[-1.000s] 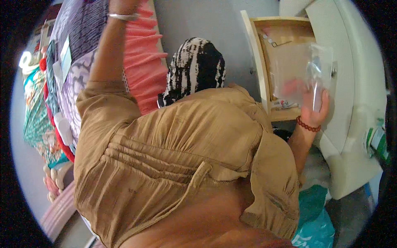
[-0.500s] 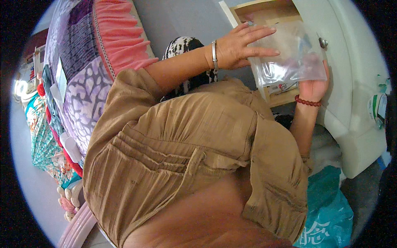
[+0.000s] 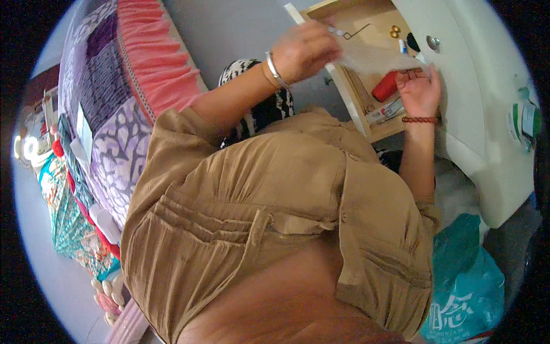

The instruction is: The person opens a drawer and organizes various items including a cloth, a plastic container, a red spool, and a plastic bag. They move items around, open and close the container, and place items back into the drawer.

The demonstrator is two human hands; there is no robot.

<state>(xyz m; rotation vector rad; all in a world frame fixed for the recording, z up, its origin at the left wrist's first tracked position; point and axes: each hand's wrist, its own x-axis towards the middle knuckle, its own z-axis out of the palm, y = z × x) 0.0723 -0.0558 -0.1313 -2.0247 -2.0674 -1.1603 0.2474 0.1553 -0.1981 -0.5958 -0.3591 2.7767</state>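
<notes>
A clear plastic bag (image 3: 378, 61) is stretched thin between my two hands over an open wooden drawer (image 3: 372, 133). My left hand (image 3: 303, 53), with a silver bangle at the wrist, is closed on the bag's left end; motion blurs its fingers. At the other end, my right hand (image 3: 419, 96), wearing a red bead bracelet, has its palm turned up and its fingers curled at the bag's edge. Below the hands, a red cylinder-like thing (image 3: 385, 87) and a small pack (image 3: 389, 111) lie inside the drawer.
The drawer also holds small gold-coloured pieces (image 3: 395, 31), a bent wire (image 3: 358, 31) and a white tube (image 3: 403, 46). A white cabinet front with a round knob (image 3: 433, 42) is at right. A bed with a pink ruffle (image 3: 152, 51) stands left; a teal bag (image 3: 467, 281) sits lower right.
My left hand has moved left and closed from spread fingers. The bag, broad and flat before, now shows as a thin strip, uncovering the drawer's contents. My right hand has shifted slightly left.
</notes>
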